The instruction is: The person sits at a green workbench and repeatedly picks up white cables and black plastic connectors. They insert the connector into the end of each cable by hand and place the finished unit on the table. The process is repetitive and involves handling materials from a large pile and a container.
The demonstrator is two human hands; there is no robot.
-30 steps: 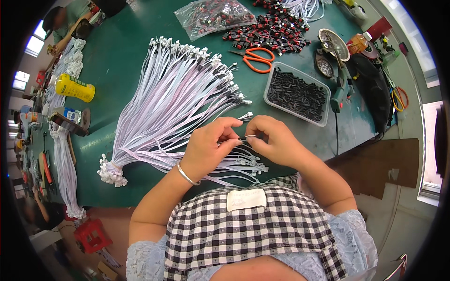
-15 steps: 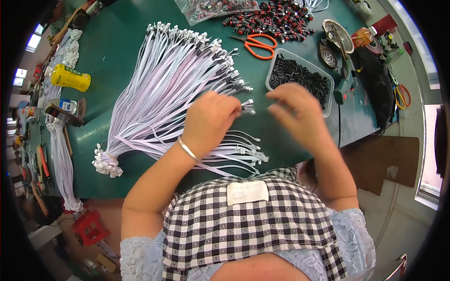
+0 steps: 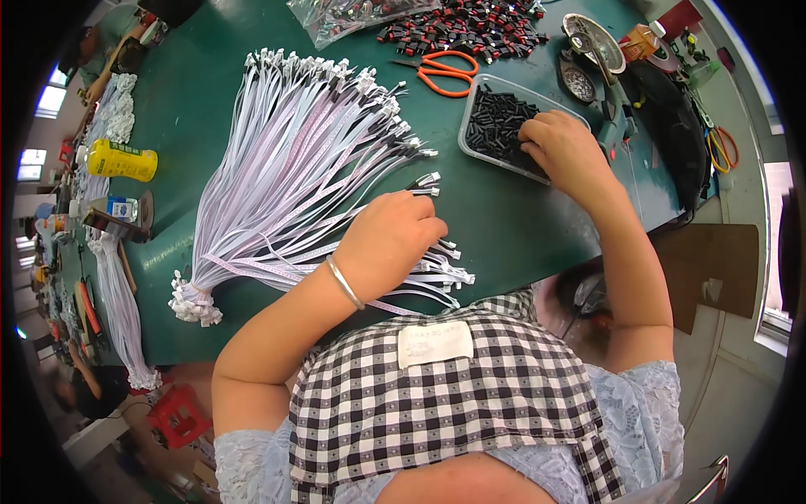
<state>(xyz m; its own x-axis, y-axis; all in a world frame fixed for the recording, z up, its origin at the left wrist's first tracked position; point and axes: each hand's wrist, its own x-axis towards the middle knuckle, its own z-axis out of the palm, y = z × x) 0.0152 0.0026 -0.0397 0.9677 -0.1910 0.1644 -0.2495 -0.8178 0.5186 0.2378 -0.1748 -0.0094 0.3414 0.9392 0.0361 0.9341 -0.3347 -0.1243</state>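
My left hand (image 3: 391, 238) rests on a fanned bundle of flat white and pale pink cables (image 3: 267, 172), its fingers curled in. What they grip is hidden; cable ends with small white connectors and black sleeves (image 3: 426, 183) stick out just beyond the knuckles. My right hand (image 3: 573, 149) reaches into a clear plastic box (image 3: 467, 118) holding many short black tubes (image 3: 499, 118). Its fingers are bent and drawn together at the tubes, and I cannot make out what is between the tips. White connectors (image 3: 195, 304) gather at the bundle's tied end.
Orange-handled scissors (image 3: 447, 74) lie beyond the box, near a pile of red-and-black parts (image 3: 470, 29) and a plastic bag (image 3: 353, 15). Metal dishes (image 3: 594, 44) stand at the far right. A yellow bottle (image 3: 122, 160) lies at the left. The green table's (image 3: 504, 252) near edge meets my apron.
My right hand has moved from beside the left hand into the box of black tubes. My left hand has come down and nearer, away from the connector ends it was at.
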